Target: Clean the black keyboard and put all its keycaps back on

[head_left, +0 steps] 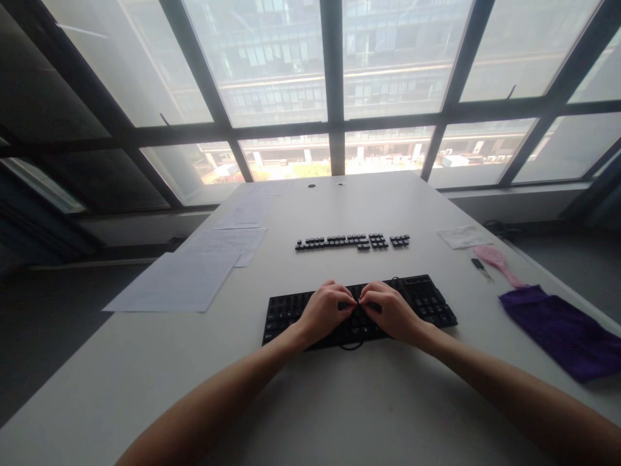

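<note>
A black keyboard [286, 307] lies on the white table in front of me, its cable [351, 347] looping out at the near edge. My left hand [330, 304] rests over its middle with thumb and fingers pinched together. Opposite it, my right hand [385, 307] is pinched the same way, and the fingertips of both almost meet above the keys. Whatever sits between the fingertips is too small and dark to make out. Beyond the keyboard, several loose black keycaps [334, 242] stand in rows and small groups.
White paper sheets [174, 281] lie to the left. On the right are a thin white sheet [458, 237], a pink hairbrush [492, 257], a key with a black head [478, 263] and a purple cloth pouch [563, 330]. Large windows stand behind the table [388, 200].
</note>
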The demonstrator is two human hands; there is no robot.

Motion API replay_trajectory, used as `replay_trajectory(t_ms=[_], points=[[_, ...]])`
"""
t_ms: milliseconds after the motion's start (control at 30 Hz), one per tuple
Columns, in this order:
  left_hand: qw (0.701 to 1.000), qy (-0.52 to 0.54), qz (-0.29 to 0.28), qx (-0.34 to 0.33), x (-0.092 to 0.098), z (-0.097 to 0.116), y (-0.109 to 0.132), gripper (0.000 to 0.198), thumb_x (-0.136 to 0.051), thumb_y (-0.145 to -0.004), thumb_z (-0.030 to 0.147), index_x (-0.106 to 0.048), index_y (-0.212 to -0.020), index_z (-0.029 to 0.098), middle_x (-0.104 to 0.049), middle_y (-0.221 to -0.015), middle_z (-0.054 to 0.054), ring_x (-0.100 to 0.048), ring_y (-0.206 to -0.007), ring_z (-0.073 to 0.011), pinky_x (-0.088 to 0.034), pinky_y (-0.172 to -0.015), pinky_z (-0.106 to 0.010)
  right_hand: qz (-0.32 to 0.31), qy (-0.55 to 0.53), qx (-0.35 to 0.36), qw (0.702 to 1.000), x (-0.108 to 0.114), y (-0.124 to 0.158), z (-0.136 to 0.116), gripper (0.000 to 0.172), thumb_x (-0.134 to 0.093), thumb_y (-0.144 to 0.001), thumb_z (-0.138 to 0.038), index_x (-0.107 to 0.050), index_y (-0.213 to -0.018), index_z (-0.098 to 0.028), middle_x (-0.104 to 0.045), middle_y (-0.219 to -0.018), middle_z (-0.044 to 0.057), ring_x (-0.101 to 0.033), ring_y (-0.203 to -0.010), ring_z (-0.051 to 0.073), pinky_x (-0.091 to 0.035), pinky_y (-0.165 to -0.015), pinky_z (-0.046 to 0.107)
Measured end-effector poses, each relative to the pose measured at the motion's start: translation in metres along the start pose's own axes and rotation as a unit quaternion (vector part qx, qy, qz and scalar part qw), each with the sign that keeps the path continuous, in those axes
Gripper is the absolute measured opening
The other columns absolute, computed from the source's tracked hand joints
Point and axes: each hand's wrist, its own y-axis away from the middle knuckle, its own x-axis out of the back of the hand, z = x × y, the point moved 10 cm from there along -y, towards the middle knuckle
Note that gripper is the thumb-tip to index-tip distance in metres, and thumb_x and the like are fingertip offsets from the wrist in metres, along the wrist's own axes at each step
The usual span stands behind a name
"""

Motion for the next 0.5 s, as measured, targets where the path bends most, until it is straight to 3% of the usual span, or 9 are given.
replay_trajectory(t_ms=[500], points=[[0.995, -0.081, -0.011, -0.050, -0.004, 0.024, 0.012, 0.022, -0.059, -0.097, 0.025, -0.078, -0.088, 0.021, -0.073, -0.096, -0.005, -0.060, -0.092, -0.0211, -0.052, -0.090, -0.037, -0.050, 0.119, 0.016, 0.991, -0.004, 0.000, -0.019, 0.014, -0.062, -0.090, -0.016, -0.065, -0.077, -0.021, -0.068, -0.097, 0.007, -0.061, -0.093, 0.023, -0.050, -0.084, 0.038]])
